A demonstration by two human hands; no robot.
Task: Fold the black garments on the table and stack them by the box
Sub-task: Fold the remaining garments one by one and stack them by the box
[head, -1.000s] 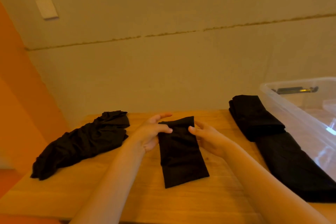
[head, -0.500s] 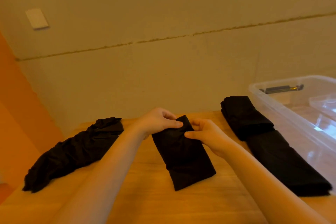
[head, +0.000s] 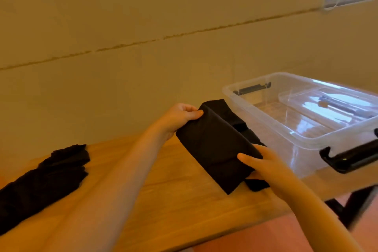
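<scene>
I hold a folded black garment [head: 214, 145] above the wooden table [head: 173, 200], just left of the clear plastic box [head: 306, 139]. My left hand [head: 180, 116] grips its far end, thumb on top. At the near end my right hand [head: 263, 163] holds it, thumb over the top and fingers underneath. Under and behind it, a stack of folded black garments [head: 239, 120] lies against the box, mostly hidden. A crumpled, unfolded black garment [head: 47, 178] lies on the table's left side.
The box has black handles [head: 351, 157] and a clear lid [head: 331, 104] lying inside it. The table's near right corner sits beside a black frame leg [head: 356, 204]. A wall stands right behind the table.
Both hands lifted the folded garment off the middle of the table and carried it right, over the stack by the box. My view turned right too.
</scene>
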